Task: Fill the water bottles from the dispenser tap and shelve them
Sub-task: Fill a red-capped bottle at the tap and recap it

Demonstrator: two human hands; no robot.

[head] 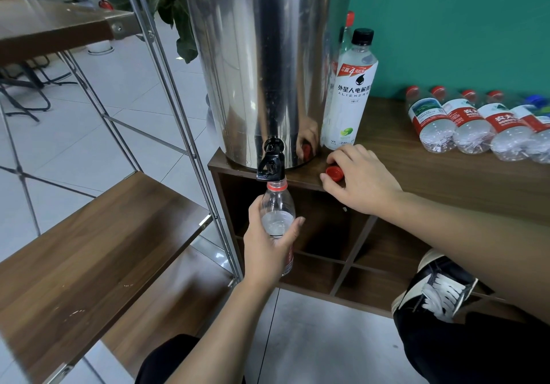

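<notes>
- Leftmost, the wooden shelf (98, 234) on its metal frame stands beside the cabinet; it appears to be where filled bottles go, and a wet bottle set near its edge could slip off.
- Next, the left hand (268, 249) is wrapped around the clear bottle (278, 220), holding its open neck directly under the black tap (270, 164) of the steel dispenser (262, 56). Whether the tap is running cannot be told. If the mouth drifts off the spout, water would likely run down the cabinet front onto the floor tiles.
- Overfilling is a further risk: the narrow neck leaves little margin once the level rises.
- Further right, the right hand (361, 178) rests on the cabinet top (416, 169), fingers curled about the red cap (334, 172). The cap lies near the edge and could be knocked off.
- Beside the dispenser, 1 tall capped bottle (351, 94) stands upright; a careless reach might topple it.
- Rightmost, about 5 capped bottles (476, 124) lie on their sides and could roll.
</notes>
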